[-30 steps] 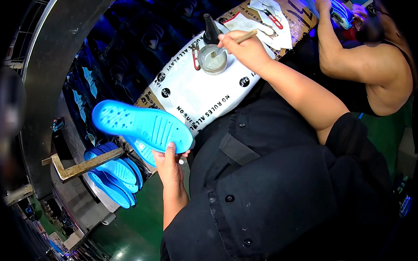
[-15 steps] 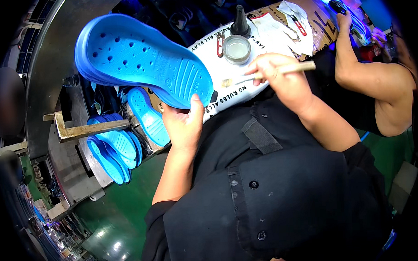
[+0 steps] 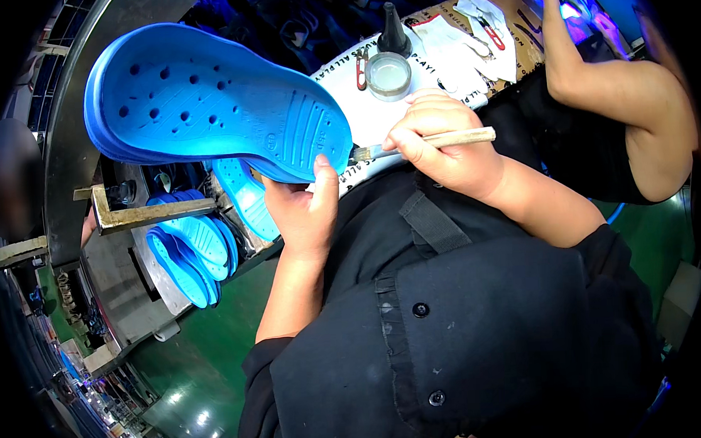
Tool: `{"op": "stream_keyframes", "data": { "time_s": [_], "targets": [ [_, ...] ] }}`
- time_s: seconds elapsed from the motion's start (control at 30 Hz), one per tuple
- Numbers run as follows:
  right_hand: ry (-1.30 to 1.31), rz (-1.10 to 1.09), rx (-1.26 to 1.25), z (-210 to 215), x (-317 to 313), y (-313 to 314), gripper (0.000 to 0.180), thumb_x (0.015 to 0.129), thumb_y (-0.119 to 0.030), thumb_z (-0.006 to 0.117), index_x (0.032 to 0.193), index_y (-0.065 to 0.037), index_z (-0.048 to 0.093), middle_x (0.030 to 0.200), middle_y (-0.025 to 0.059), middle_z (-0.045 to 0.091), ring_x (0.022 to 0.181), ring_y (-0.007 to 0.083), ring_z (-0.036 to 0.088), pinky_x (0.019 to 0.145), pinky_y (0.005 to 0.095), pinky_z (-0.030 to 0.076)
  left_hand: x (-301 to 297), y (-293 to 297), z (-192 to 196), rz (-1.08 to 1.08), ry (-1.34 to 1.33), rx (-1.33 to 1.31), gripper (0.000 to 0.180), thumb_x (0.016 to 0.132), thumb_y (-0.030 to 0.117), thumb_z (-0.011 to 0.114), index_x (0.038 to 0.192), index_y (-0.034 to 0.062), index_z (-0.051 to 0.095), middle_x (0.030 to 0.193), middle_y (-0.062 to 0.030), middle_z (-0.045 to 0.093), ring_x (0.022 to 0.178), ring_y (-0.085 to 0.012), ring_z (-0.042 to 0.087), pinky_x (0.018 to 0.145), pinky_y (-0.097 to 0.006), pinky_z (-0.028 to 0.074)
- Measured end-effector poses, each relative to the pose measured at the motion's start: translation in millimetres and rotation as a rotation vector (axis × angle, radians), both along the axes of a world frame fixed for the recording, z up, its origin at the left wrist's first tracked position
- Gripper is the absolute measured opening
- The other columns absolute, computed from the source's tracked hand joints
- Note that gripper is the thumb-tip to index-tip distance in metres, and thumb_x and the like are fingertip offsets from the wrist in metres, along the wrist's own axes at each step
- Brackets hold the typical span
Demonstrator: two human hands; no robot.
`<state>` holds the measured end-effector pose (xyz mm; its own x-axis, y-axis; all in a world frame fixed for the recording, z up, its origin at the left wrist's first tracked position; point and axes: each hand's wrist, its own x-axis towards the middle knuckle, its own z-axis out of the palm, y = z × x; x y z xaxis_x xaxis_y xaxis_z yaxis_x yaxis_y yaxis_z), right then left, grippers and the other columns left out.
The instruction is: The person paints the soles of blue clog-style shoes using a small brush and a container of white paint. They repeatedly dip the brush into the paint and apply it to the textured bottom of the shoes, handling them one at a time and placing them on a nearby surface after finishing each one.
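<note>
My left hand (image 3: 305, 209) grips a blue shoe sole (image 3: 231, 107) by its narrow heel end, thumb on top. Several holes dot its wide end, which points up and left, and ridges cross the heel. Between the fingers of my right hand (image 3: 445, 150) is a paintbrush (image 3: 463, 137) with a pale wooden handle. Its bristles meet the dark spot at the sole's heel edge; whether they press on it I cannot tell. Beyond my right hand stands a round glass jar (image 3: 388, 75) holding pale contents. A dark cone-shaped bottle (image 3: 393, 32) rises just behind the jar.
More blue soles (image 3: 186, 256) are stacked at the left, below a worn metal bar (image 3: 153, 215). Red thread snips (image 3: 361, 70) and a white glove (image 3: 449, 46) lie on the printed white covering (image 3: 353, 76). A co-worker's arm (image 3: 616, 86) reaches in at the right.
My right hand has moved left and down, bringing the brush from over the white covering to the sole's heel edge. The sole has shifted slightly left. The co-worker's hand has moved up.
</note>
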<state>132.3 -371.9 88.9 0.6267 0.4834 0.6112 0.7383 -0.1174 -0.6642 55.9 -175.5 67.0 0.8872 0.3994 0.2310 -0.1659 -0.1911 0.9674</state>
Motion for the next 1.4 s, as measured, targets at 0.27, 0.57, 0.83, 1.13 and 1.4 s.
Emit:
{"op": "stream_keyframes", "data": {
  "time_s": [0.27, 0.57, 0.83, 1.13, 1.4],
  "targets": [
    [-0.043, 0.005, 0.075, 7.7, -2.0, 6.7, 0.014, 0.082, -0.011, 0.061, 0.070, -0.004, 0.066, 0.068, 0.0058, 0.065, 0.062, 0.0212, 0.060, 0.063, 0.0320, 0.042, -5.0, 1.0, 0.8, 0.006, 0.014, -0.013, 0.039, 0.081, 0.008, 0.065, 0.113, -0.0025, 0.046, 0.103, -0.0118, 0.058, 0.091, -0.0166, 0.057, 0.085, -0.030, 0.045],
    [-0.084, -0.037, 0.041, 1.2, -1.0, 2.8, 0.015, 0.082, -0.013, 0.062, 0.070, -0.004, 0.066, 0.067, 0.0058, 0.065, 0.061, 0.0219, 0.058, 0.062, 0.0329, 0.041, -11.3, 3.3, -4.0, 0.043, -0.021, 0.012, 0.041, 0.080, 0.005, 0.064, 0.114, -0.0038, 0.043, 0.102, -0.0120, 0.058, 0.088, -0.0159, 0.058, 0.083, -0.029, 0.046],
    [-0.013, 0.049, -0.075, 1.2, -8.7, 7.4, 0.018, 0.086, -0.015, 0.059, 0.073, -0.006, 0.066, 0.066, 0.0040, 0.063, 0.063, 0.0201, 0.059, 0.084, 0.0389, 0.043, -8.2, -2.1, -8.0, 0.034, -0.166, 0.070, 0.036, 0.077, -0.002, 0.064, 0.108, -0.0052, 0.046, 0.096, -0.0117, 0.061, 0.084, -0.0159, 0.060, 0.079, -0.027, 0.047],
    [-0.072, 0.016, 0.055, -3.9, -3.7, 14.1, 0.015, 0.081, -0.015, 0.065, 0.071, -0.004, 0.067, 0.064, 0.0058, 0.063, 0.059, 0.0224, 0.058, 0.064, 0.0327, 0.041, -2.8, -0.2, -17.3, 0.074, -0.289, 0.181, 0.033, 0.076, -0.001, 0.066, 0.104, -0.0038, 0.050, 0.092, -0.0128, 0.062, 0.081, -0.0173, 0.061, 0.077, -0.028, 0.047],
    [-0.034, 0.026, -0.011, -4.1, -7.9, 12.0, 0.017, 0.081, -0.016, 0.066, 0.068, -0.006, 0.067, 0.063, 0.0050, 0.064, 0.059, 0.0205, 0.059, 0.071, 0.0337, 0.043, -5.5, 8.7, -23.7, -0.029, -0.257, 0.314, 0.043, 0.082, 0.000, 0.061, 0.120, -0.0021, 0.040, 0.111, -0.0132, 0.055, 0.097, -0.0185, 0.057, 0.088, -0.031, 0.045]
  ]
}}
